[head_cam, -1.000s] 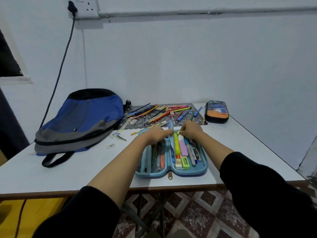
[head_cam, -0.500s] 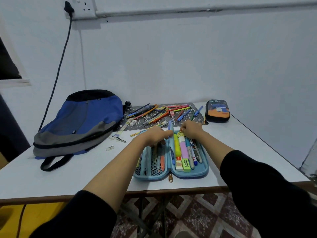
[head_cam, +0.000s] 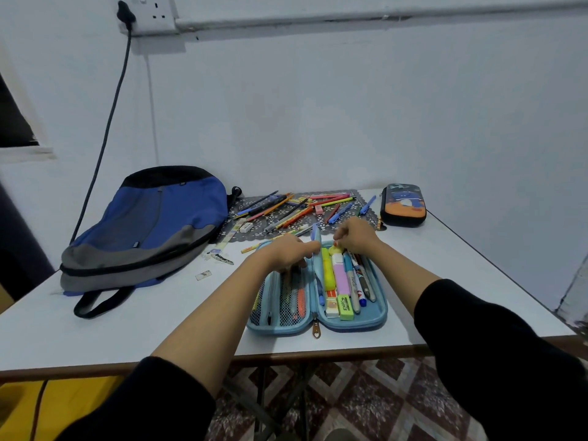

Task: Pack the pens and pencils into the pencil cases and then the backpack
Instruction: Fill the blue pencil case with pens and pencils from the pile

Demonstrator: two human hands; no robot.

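- Head view, table (head_cam: 95, 329): spans white from left to right, with the brown front edge nearest the camera and the right edge running back to the wall. Leaves bare top in front of the backpack and to the right of the open case.
- Backpack (head_cam: 152, 227): lies flat, blue and grey, on the left half by the wall, well apart from both hands, strap trailing toward the front edge.
- Light-blue pencil case (head_cam: 350, 323): lies unzipped and spread flat just behind the front edge, between the two forearms. Carries a mesh pocket on its left half and markers, pens and erasers on its right half.
- Mat (head_cam: 254, 218): sits grey and patterned just beyond the open case, between backpack and dark case.
- Loose pens and pencils (head_cam: 296, 208): lie scattered across the mat, just past both hands.
- Dark pencil case (head_cam: 403, 205): rests closed near the right edge, beyond the right hand and apart from it.
- Left hand (head_cam: 283, 253): hovers over the far end of the mesh half, one finger stretched to touch the divider flap (head_cam: 315, 237), the rest curled under; cannot tell whether anything is gripped.
- Right hand (head_cam: 358, 235): sits over the far end of the right half, fingers curled, tips closed on a small yellow piece (head_cam: 335, 249).
- Yellow highlighter (head_cam: 327, 268): lies in the case just below that piece.
- Paper scrap (head_cam: 203, 275): lies on bare top left of the case.
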